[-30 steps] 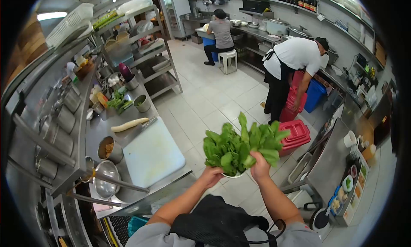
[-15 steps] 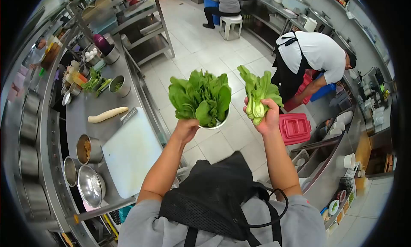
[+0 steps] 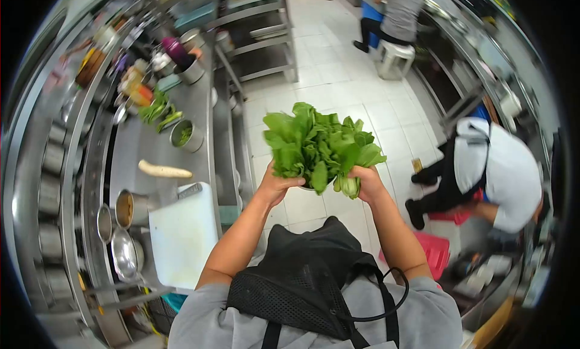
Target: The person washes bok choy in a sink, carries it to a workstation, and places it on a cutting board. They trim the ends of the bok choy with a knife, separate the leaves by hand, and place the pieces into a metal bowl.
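Tiled floor (image 3: 326, 89) below; leafy greens (image 3: 296, 137) held above

Steel desk (image 3: 130, 146) occupies the left side of the work area; a shelving rack (image 3: 257, 50) stands near its far part. On the desk, a white cutting board (image 3: 183, 234) lies nearest to me. A blade (image 3: 190, 190) rests at the board's far edge, and a long pale root (image 3: 164, 169) lies just beyond it. Left of the board are a metal pot (image 3: 142, 210) with brown contents and a shiny metal bowl (image 3: 127, 255).

Left side of hold: my left fingers (image 3: 291, 182) grip the container (image 3: 330, 185) that carries the greens. Only a short length of its rim shows.

Right side of hold: my right fingers (image 3: 362, 174) are closed around the pale stems of a second bunch (image 3: 347, 188). Its leaves meet the greens; I cannot tell exactly where one ends.

Both items are in front of my black apron (image 3: 302, 282), well apart from the board. At right, a person in a white shirt (image 3: 501, 171) bends near a red lid (image 3: 432, 252). Farther off, another person (image 3: 399, 16) sits on a white stool (image 3: 396, 60).
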`<state>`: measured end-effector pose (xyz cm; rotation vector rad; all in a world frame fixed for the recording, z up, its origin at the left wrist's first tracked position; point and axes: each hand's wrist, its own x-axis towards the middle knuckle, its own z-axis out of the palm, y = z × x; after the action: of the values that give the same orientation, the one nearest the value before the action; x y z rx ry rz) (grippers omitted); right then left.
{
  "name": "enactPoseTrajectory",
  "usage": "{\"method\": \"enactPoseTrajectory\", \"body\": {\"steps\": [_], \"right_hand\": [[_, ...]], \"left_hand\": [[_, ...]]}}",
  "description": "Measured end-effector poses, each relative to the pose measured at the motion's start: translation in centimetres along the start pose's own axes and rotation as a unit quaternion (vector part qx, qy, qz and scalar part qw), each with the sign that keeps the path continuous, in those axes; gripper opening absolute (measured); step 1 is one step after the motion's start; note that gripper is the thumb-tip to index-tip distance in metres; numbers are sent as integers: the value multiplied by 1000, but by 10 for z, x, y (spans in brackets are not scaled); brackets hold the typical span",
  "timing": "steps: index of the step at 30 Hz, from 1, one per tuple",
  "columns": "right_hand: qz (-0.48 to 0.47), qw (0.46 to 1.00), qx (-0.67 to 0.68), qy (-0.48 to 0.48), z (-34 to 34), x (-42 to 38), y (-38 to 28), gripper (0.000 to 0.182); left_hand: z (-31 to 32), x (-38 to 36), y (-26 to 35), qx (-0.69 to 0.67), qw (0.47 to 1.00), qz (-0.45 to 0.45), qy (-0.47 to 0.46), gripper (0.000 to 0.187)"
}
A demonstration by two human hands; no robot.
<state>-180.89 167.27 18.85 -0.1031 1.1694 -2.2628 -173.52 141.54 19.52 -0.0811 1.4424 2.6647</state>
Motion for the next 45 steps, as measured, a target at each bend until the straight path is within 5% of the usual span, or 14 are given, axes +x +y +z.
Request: {"method": "enactPoseTrajectory", "body": {"steps": [6,9,16,18,19,23,26,28,31,34,35,37,41,45], "right_hand": [[100,982,33,-158,44,102,-26,52],[141,982,46,-114,71,153,-21,54],[-111,948,-111,-278,178,211,-73,55],[-211,840,-348,-359,203,239,-80,52],[-16,782,-514,-353,224,246,-92,52],[-150,737,-402,-523,254,278,-35,49],[-41,772,-429,-468,257,306,-18,60],[50,932,-66,-354,266,313,-8,71],[197,919,16,-341,235,374,6,73],[275,920,-12,-279,210,428,32,66],[284,915,-10,-287,203,442,39,66],[324,898,-44,-294,194,469,51,63],[348,892,-34,-286,182,521,69,61],[359,892,-33,-274,185,562,69,58]], "left_hand": [[-27,-1,41,-2,988,118,102,88],[-52,-12,58,71,967,161,186,86],[-127,-12,75,78,938,212,263,96],[-136,-5,90,58,940,192,276,98],[-138,-3,101,61,943,167,282,100],[-151,4,119,40,939,196,279,91],[-176,2,115,-9,943,203,263,93],[-189,-2,121,-53,936,223,266,90],[-192,-21,143,-108,923,208,306,83],[-190,-41,202,-118,881,305,342,70],[-196,-50,219,-118,869,294,379,66],[-191,-55,279,-34,836,437,329,57],[-144,-36,411,88,748,488,441,43],[-153,-20,488,123,680,461,557,59]]}}
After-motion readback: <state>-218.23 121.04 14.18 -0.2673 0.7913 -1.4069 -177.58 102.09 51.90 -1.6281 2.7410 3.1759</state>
